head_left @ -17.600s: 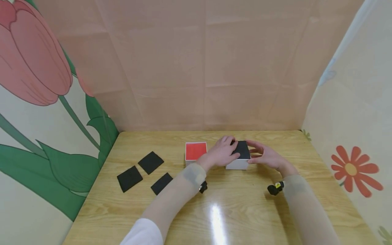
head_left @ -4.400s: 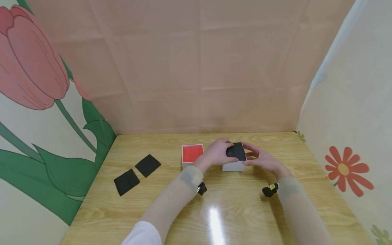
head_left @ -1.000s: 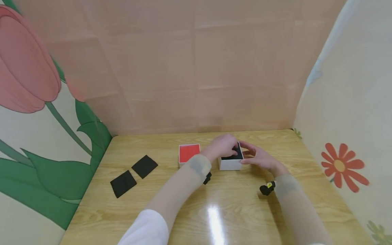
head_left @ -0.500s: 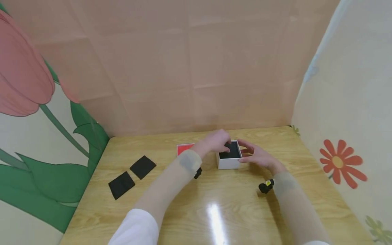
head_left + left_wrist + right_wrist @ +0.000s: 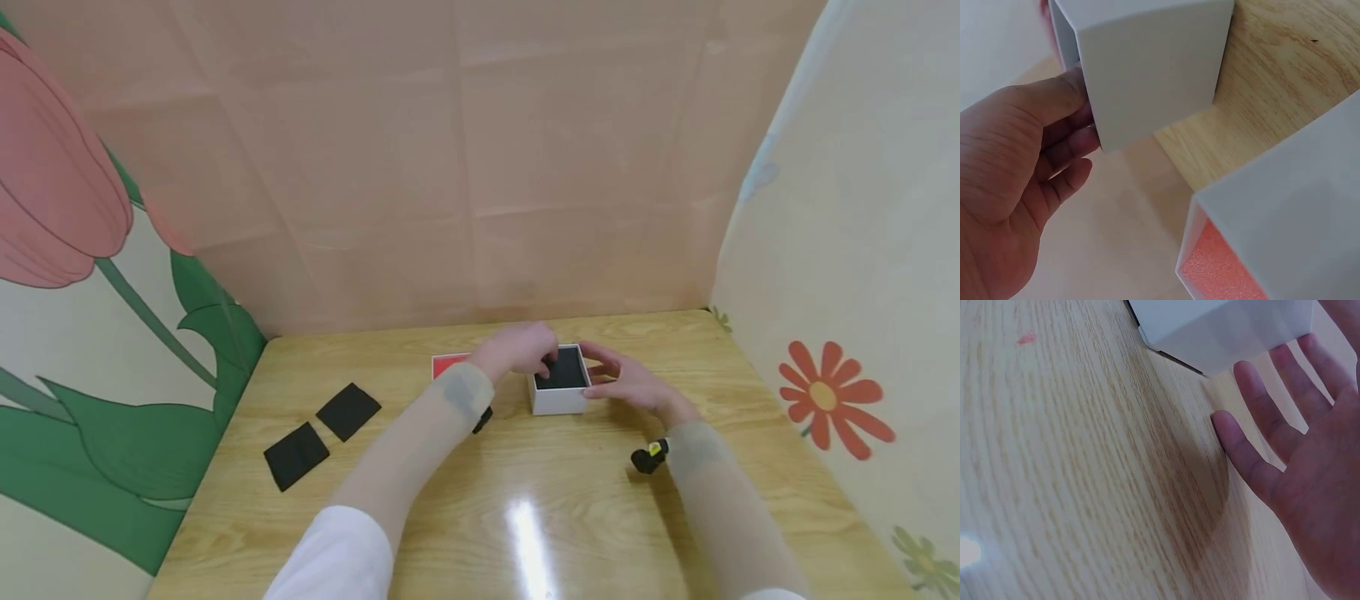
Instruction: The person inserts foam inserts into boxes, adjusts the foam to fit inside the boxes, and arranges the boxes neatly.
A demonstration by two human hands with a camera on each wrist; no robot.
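Observation:
A white square box (image 5: 558,402) stands on the wooden table, a black square sheet (image 5: 567,369) lying inside below its rim. My left hand (image 5: 517,346) reaches over the box's left wall with bent fingers and touches the sheet near that side. In the left wrist view, its thumb (image 5: 1054,97) and fingers pass behind the rim, so their tips are hidden. My right hand (image 5: 633,383) rests against the box's right side, thumb near the front corner. In the right wrist view, its fingers (image 5: 1263,419) are spread and fairly straight beside the white wall.
Left of it stands a second white box with a red inside (image 5: 448,363), mostly covered by my left wrist. Two loose black sheets (image 5: 348,412) lie farther left on the table (image 5: 585,508). A pink cloth backdrop (image 5: 360,167) hangs behind.
One loose black sheet has gone from the table since the oldest frame. The sheet in the box sits lower than 4.4 seconds ago. My left hand has shifted left; the right stays put.

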